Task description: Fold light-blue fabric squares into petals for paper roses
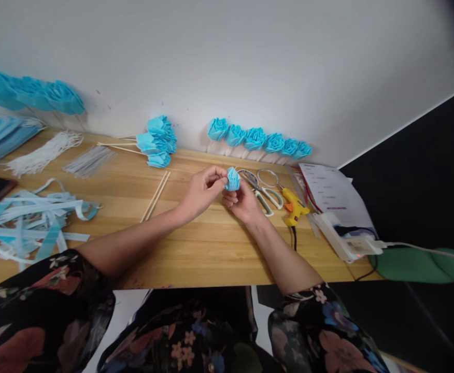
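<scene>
A small light-blue pleated piece, shaped like a flower (232, 179), is held up between both hands above the middle of the table. My left hand (202, 189) pinches its left side with thumb and fingers. Around its right side and underside, the fingers of my right hand (245, 203) are curled, partly hidden behind it. Just right of my right hand lie scissors (269, 198) with pale handles. Two thin wooden sticks (155, 197) rest on the table left of my left hand.
Blue flowers on sticks (255, 139) lean along the wall; others (157, 142) lie left of them. At left are cut strips (36, 220), white cords (46, 153), thin grey strips (89, 160) and blue sheets (5, 137). A yellow glue gun (295, 206) and power strip (339, 238) sit right.
</scene>
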`<state>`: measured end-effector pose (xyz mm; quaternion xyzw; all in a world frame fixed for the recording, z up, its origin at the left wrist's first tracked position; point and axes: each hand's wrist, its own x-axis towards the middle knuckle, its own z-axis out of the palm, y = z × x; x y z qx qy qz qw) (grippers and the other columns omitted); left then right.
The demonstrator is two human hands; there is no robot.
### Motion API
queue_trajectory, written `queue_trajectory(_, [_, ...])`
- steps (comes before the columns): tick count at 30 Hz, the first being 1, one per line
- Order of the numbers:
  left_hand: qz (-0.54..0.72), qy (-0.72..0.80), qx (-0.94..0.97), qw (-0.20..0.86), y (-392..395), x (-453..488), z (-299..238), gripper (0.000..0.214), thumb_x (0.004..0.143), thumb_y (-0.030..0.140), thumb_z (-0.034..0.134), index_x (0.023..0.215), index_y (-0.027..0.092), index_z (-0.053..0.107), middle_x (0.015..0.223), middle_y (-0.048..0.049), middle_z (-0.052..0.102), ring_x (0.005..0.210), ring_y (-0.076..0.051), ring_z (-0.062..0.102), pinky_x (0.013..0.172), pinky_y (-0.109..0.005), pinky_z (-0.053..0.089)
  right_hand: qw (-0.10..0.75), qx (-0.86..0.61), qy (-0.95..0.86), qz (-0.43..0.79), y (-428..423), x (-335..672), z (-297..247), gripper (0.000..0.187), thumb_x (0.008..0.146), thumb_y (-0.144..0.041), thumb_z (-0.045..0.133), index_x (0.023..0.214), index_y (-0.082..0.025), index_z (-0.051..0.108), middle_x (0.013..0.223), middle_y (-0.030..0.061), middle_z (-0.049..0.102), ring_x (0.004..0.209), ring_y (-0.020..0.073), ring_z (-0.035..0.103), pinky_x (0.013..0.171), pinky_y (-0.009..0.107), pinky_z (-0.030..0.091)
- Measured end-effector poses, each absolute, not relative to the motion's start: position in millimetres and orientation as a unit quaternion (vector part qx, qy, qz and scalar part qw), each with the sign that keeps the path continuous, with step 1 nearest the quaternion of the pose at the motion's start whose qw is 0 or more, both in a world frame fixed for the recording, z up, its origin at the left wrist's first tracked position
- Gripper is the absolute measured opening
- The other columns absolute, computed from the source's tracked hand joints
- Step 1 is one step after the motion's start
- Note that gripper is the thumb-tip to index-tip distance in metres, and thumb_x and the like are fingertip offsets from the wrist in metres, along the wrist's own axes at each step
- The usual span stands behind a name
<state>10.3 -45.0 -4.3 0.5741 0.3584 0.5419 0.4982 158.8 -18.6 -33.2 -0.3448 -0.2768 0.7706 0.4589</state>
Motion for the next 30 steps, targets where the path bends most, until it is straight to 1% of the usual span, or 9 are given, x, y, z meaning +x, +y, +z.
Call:
queue_trajectory(7, [0.541,0.384,0.575,0.479,-43.9,12.0,-5.9,0.004,0.083,0.019,0.061,0.082,0.017,0.058,0.070,0.0017,0.065,0.065,-0.010,0.060,0.062,-0.022,0.044,0.461,-0.343,-0.294,0.764,-18.1,159.6,-37.1,0.032,0.093,-0.039,0.060,0.068,-0.021,0.050,0.047,-0.0078,0.035,0.040,0.0071,0.028,0.040,0.016,0.029])
queue_trajectory(12, [0.537,0.399,0.578,0.467,-43.7,12.0,-6.5,0.006,0.084,0.021,0.063,0.082,0.018,0.058,0.067,0.0030,0.061,0.062,-0.009,0.056,0.059,-0.021,0.041,0.464,-0.332,-0.301,0.764,-17.6,159.8,-39.3,0.030,0.091,-0.036,0.062,0.068,-0.021,0.050,0.047,-0.0078,0.037,0.040,0.0069,0.028,0.040,0.017,0.030])
queue_trajectory(18, [0.549,0.368,0.574,0.483,-44.1,11.0,-4.5,0.009,0.087,0.022,0.059,0.079,0.018,0.058,0.069,0.0020,0.061,0.062,-0.009,0.056,0.060,-0.022,0.043,0.467,-0.331,-0.304,0.761,-19.4,159.3,-37.5,0.032,0.091,-0.037,0.063,0.068,-0.021,0.047,0.047,-0.0079,0.037,0.041,0.0067,0.029,0.041,0.016,0.030])
queue_trajectory(26, [0.559,0.382,0.544,0.495,-39.6,10.2,-9.6,0.014,0.084,0.027,0.061,0.075,0.018,0.057,0.061,0.0047,0.050,0.056,-0.009,0.044,0.055,-0.023,0.036,0.479,-0.322,-0.300,0.760,-19.9,158.5,-36.1,0.036,0.092,-0.038,0.062,0.066,-0.021,0.045,0.048,-0.0082,0.037,0.041,0.0064,0.027,0.041,0.016,0.032])
queue_trajectory(30, [0.554,0.392,0.526,0.512,-37.9,10.3,-11.3,0.012,0.082,0.024,0.060,0.072,0.018,0.055,0.057,0.0051,0.048,0.052,-0.008,0.040,0.052,-0.023,0.032,0.478,-0.328,-0.300,0.757,-19.8,159.0,-36.0,0.037,0.092,-0.039,0.064,0.066,-0.021,0.044,0.048,-0.0088,0.035,0.041,0.0066,0.026,0.041,0.016,0.032])
